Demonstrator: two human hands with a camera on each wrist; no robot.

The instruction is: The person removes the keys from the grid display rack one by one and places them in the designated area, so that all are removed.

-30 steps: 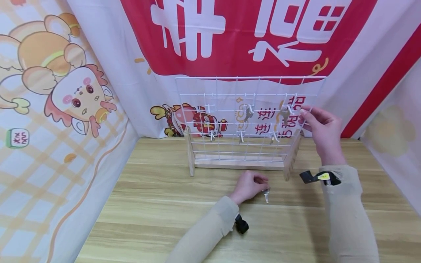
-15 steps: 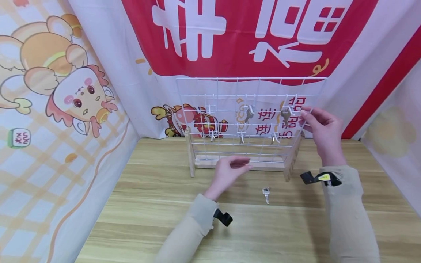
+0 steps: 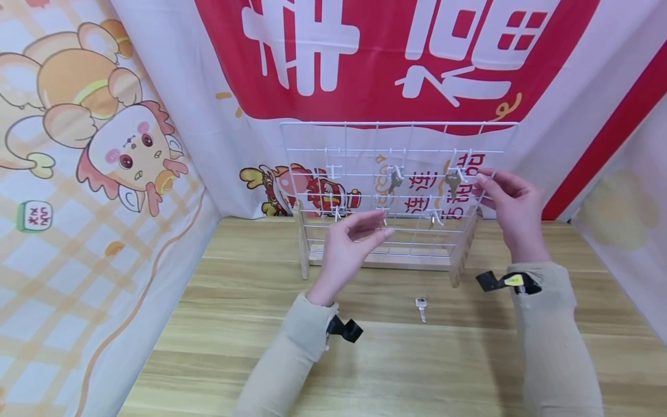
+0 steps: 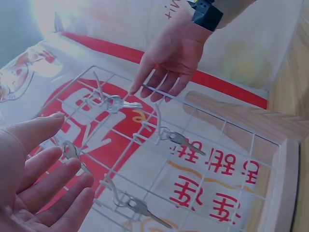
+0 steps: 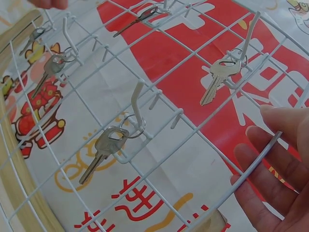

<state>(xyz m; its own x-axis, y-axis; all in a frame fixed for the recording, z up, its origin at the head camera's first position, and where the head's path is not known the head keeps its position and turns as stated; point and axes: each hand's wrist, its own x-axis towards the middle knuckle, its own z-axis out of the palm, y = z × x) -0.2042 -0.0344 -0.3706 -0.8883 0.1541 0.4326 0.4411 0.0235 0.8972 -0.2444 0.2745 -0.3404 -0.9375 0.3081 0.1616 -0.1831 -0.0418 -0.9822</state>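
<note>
My right hand pinches the right edge of the white wire rack, fingers curled on the wire. My left hand hangs open and empty, palm up, in front of the rack's lower hooks. Loose key lies on the table, between my forearms.

Light wood-grain tabletop below. Behind, a white fabric backdrop with a big red banner carrying white characters; at left, a pale checked cloth printed with cartoon animals. Even, bright, soft lighting throughout.
</note>
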